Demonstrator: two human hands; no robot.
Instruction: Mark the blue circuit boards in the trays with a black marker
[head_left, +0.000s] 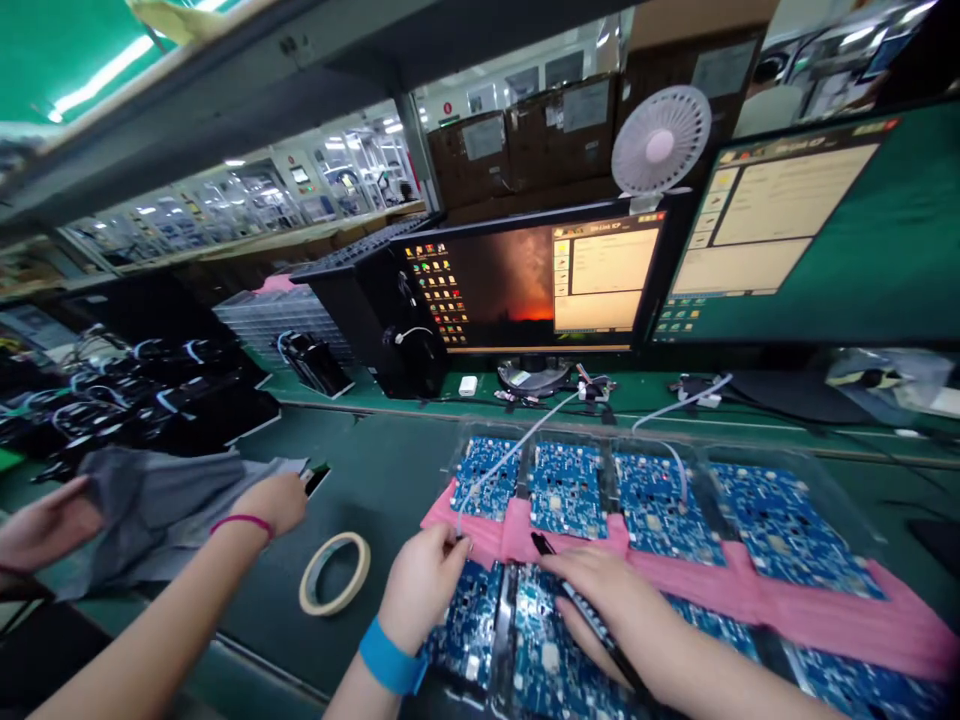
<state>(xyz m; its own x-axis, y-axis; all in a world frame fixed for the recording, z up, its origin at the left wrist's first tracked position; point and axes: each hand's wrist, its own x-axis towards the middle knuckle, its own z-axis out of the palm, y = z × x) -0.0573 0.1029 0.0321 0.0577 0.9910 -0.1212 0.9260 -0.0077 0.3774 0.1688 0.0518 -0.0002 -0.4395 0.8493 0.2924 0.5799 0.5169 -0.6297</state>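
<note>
1. Left hand (424,582): thumb and fingers pinched on cable (527,434) end, just below board (478,455), probably for fine control
2. Right hand (622,605): fingers curled round black tool (594,618), tip by pink strip (675,572), likely kept ready
3. Strip lies beyond both hands, across boards, likely padding
4. Tape roll (363,570) left of left hand

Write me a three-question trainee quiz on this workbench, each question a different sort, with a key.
1. True or false: the left hand has a blue band at its wrist.
2. What is the right hand holding? a) roll of tape; b) black pen-like tool; c) grey cloth.
3. Fill in: the cloth strip lying across the circuit boards is ____ in colour.

Key: 1 true; 2 b; 3 pink.
</note>
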